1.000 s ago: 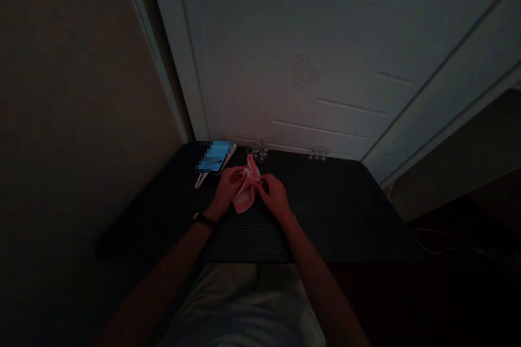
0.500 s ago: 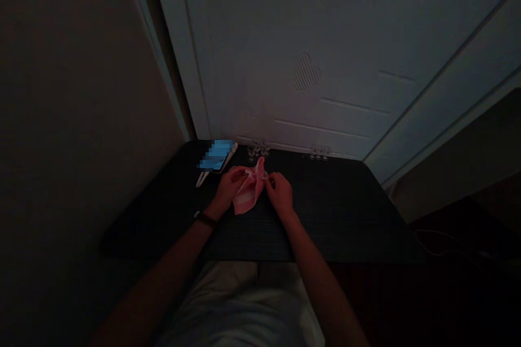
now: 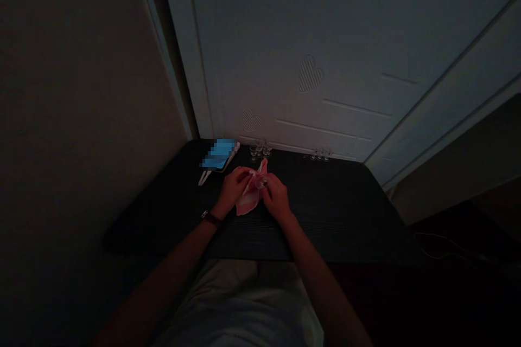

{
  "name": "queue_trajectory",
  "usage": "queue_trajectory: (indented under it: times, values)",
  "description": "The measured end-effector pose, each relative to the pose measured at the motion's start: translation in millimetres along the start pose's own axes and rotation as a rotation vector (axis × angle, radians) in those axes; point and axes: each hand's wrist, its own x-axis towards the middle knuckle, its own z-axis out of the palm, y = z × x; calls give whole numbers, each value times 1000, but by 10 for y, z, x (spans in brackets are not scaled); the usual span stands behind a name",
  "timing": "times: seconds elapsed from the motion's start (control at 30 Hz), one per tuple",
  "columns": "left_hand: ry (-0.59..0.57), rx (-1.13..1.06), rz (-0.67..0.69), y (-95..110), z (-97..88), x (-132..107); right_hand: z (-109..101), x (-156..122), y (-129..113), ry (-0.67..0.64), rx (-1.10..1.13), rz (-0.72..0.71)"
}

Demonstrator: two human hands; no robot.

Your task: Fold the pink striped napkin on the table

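My left hand is closed, its fingertips pinching a pink and white cloth that hangs in loose folds over the dark table. Against the cloth's right side, my right hand grips a small clear glass between thumb and fingers. Part of the cloth lies against the glass, and a corner sticks up behind it. Fingers and cloth hide some of the glass. A dark band is round my left wrist, with a small shiny piece beside it.
At the table's back left, a phone with a blurred blue screen leans on a white stand. Several small clear glasses stand behind my hands; another group is farther right. A white panel with heart patterns rises behind.
The right hand has turned slightly inward, and the clear glass now shows more plainly between the cloth and its fingers. The left hand keeps its pinch. The view has shifted a little.
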Motion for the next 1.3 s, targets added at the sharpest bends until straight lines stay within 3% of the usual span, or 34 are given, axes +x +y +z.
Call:
queue_trajectory:
  times: [0.13,0.33,0.47,0.67,0.8,0.97,1.07,1.3]
  values:
    - [16,-69,-1,34,-15,13,33,3,-51,-115,-66,60]
    - [32,-294,-63,98,-60,0,-30,33,54,75,-135,252]
    - [46,-424,-127,13,-76,-10,-48,42,129,165,-138,364]
    - [95,-512,-192,-139,-67,10,-57,58,146,214,40,353]
    - [71,-507,-184,-36,-54,14,-64,71,140,184,201,371]
    - [76,-556,-149,107,-54,29,-29,73,209,248,250,480]
    - [58,-510,-135,101,-25,29,-30,70,260,316,208,556]
    - [12,-128,36,146,62,-31,-74,52,326,429,236,635]
